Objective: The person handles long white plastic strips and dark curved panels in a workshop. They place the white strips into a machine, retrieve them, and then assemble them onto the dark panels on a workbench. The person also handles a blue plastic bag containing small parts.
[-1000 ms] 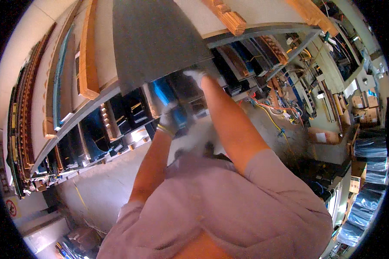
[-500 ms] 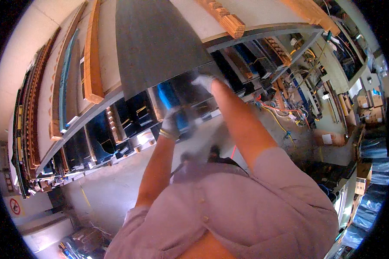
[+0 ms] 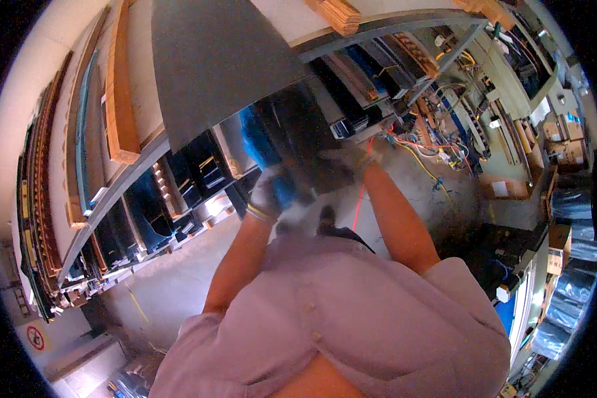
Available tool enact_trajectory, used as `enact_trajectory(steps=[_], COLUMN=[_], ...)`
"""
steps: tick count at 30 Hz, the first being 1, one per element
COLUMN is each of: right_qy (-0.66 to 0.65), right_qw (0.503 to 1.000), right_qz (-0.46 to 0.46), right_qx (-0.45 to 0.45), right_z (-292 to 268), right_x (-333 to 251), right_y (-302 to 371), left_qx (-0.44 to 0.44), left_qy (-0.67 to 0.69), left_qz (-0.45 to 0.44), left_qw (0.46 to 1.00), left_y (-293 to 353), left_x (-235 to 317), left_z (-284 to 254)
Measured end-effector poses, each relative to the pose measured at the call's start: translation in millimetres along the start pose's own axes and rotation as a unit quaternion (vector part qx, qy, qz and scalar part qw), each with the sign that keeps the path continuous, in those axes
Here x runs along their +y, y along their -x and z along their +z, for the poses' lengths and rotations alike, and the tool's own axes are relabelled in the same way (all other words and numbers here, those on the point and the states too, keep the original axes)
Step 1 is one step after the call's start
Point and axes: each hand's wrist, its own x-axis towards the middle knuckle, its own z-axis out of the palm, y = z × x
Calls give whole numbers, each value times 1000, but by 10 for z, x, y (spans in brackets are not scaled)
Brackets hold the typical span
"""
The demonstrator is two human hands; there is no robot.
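A long dark panel (image 3: 295,129), blurred by motion, sticks out toward me from the shelf under the bench top. Along its left side shows a bright blue strip (image 3: 255,142). My left hand (image 3: 265,192), in a pale glove, is closed on the panel's near left side, by the blue strip. On its near right side my right hand (image 3: 348,159), also gloved, grips the edge with the fingers reaching over the top. The fingertips of both hands are smeared. Above, a wide dark grey sheet (image 3: 219,66) lies across the bench top.
Wooden mouldings (image 3: 121,93) lie on the bench top. Beneath it, a shelf holds several dark lengths (image 3: 341,99). Tangled cables (image 3: 438,149) are on the floor at right. Cardboard boxes (image 3: 567,142) and plastic-wrapped stacks (image 3: 567,298) stand far right.
The dark panel has come out of the shelf toward me. My right hand has moved nearer my body and slightly right; my left hand stays close by. My view has shifted a little.
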Motion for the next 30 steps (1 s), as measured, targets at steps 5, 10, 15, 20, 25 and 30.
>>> enact_trajectory(steps=[5, 10, 15, 20, 25, 30], right_qy=[-116, -16, 112, 62, 248, 190], right_qw=[987, 992, 986, 985, 953, 977], right_qz=[-19, -80, -123, -148, -166, -100], right_qx=[-108, -92, -33, -68, 51, 4], right_z=[-70, -10, 56, 29, -20, 0], right_x=[175, 349, 403, 570, 797, 675], right_y=[-114, -407, -437, -565, -773, -676], left_qx=[-71, -60, 96, 126, 153, 185], left_qy=[-12, -78, -146, -358, -521, -509], left_qz=[-20, -25, -13, 81, 200, 131], left_qw=[997, 995, 985, 922, 815, 830], left_y=[104, 19, -426, -586, -734, -583], left_x=[107, 97, -128, -144, -401, -270], left_z=[364, 466, -45, -18, -281, 238])
